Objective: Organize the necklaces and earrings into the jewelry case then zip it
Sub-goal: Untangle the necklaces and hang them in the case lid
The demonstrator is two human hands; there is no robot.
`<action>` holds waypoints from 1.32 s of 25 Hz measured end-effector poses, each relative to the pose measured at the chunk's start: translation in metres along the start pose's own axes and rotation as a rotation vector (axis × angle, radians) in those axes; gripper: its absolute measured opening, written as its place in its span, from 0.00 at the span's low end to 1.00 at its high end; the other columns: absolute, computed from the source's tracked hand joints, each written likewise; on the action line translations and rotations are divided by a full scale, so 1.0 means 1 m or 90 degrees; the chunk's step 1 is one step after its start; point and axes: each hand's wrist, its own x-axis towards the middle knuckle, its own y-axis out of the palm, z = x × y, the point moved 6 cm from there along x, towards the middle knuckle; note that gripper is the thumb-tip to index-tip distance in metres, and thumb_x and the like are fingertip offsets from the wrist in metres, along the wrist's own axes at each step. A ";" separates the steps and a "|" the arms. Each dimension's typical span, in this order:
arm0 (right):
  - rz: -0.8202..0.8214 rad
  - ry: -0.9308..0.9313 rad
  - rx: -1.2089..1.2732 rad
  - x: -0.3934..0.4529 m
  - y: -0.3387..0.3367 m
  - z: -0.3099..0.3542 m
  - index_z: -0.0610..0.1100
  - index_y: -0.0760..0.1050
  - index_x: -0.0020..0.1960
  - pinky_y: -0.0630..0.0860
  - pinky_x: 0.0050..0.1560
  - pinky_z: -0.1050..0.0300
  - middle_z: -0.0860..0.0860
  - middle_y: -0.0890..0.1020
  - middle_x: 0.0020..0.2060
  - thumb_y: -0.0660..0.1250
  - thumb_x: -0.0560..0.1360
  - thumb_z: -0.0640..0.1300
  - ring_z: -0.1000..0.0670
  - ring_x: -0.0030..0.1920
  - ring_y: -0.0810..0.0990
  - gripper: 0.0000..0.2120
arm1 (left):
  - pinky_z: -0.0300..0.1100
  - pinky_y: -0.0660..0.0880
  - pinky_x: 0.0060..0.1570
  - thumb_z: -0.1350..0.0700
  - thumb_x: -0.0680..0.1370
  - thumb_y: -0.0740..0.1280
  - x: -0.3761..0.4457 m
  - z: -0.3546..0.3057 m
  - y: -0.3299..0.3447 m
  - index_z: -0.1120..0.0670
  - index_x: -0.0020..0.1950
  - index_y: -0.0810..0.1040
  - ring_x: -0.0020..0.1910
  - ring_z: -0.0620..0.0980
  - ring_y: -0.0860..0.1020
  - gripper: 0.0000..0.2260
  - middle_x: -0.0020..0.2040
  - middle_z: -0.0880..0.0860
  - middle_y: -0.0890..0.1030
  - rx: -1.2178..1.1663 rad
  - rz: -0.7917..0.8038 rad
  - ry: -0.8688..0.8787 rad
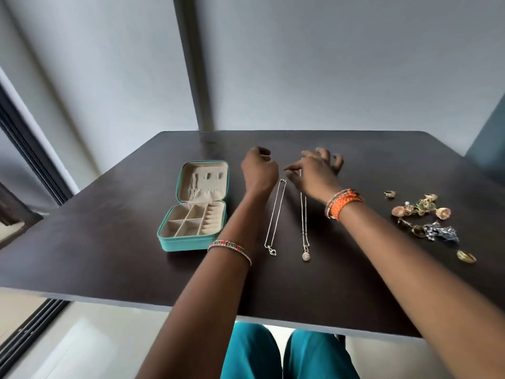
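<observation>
An open teal jewelry case (191, 243) with a beige divided tray lies on the left of the dark table (109, 242). Two silver necklaces lie stretched out lengthwise beside it: the left necklace (275, 214) with a small pendant, and the right necklace (304, 228) with a round pendant. My left hand (259, 170) hovers just left of the left necklace's upper end, fingers loosely curled, with nothing visible in it. My right hand (314, 173) is at the upper end of the right necklace, thumb and forefinger pinching the chain, other fingers spread.
A heap of gold and dark earrings (420, 212) lies at the right of the table, with a ring (389, 193) behind it and a gold piece (466, 256) in front. A grey wall stands behind the table, and my teal-clad knees (287, 354) show below its near edge.
</observation>
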 end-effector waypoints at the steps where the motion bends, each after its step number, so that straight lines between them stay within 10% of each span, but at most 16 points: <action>1: 0.015 0.002 -0.006 0.001 0.004 0.001 0.57 0.79 0.57 0.49 0.69 0.42 0.47 0.68 0.71 0.62 0.76 0.58 0.43 0.73 0.56 0.13 | 0.35 0.69 0.45 0.68 0.73 0.58 0.003 0.007 0.000 0.62 0.56 0.78 0.53 0.55 0.78 0.15 0.53 0.59 0.81 0.009 -0.006 -0.015; 13: -0.023 -0.049 0.018 -0.007 0.006 0.018 0.49 0.80 0.48 0.59 0.52 0.49 0.48 0.78 0.50 0.65 0.75 0.49 0.45 0.58 0.73 0.07 | 0.39 0.72 0.48 0.67 0.73 0.57 0.019 0.033 0.022 0.58 0.54 0.80 0.51 0.53 0.78 0.15 0.52 0.57 0.81 0.151 0.161 0.007; 22: -0.171 -0.083 0.271 -0.019 -0.034 0.031 0.42 0.74 0.42 0.77 0.40 0.51 0.48 0.80 0.37 0.63 0.74 0.42 0.47 0.39 0.79 0.04 | 0.37 0.67 0.27 0.55 0.84 0.49 0.005 0.013 0.020 0.60 0.43 0.72 0.19 0.42 0.72 0.17 0.30 0.54 0.74 -0.138 0.155 -0.038; 27: -0.199 -0.065 0.253 -0.015 -0.038 0.018 0.41 0.71 0.45 0.73 0.37 0.52 0.46 0.79 0.37 0.60 0.77 0.41 0.45 0.36 0.78 0.04 | 0.34 0.55 0.25 0.50 0.83 0.52 -0.001 0.012 0.021 0.53 0.30 0.66 0.18 0.44 0.60 0.21 0.20 0.46 0.64 -0.205 0.151 -0.065; 33: -0.271 0.213 0.801 -0.008 -0.040 -0.034 0.43 0.63 0.46 0.77 0.29 0.54 0.47 0.72 0.31 0.53 0.80 0.37 0.53 0.21 0.75 0.05 | 0.38 0.62 0.26 0.50 0.80 0.55 0.005 -0.004 -0.001 0.53 0.28 0.63 0.21 0.46 0.60 0.20 0.20 0.47 0.61 -0.659 0.133 -0.102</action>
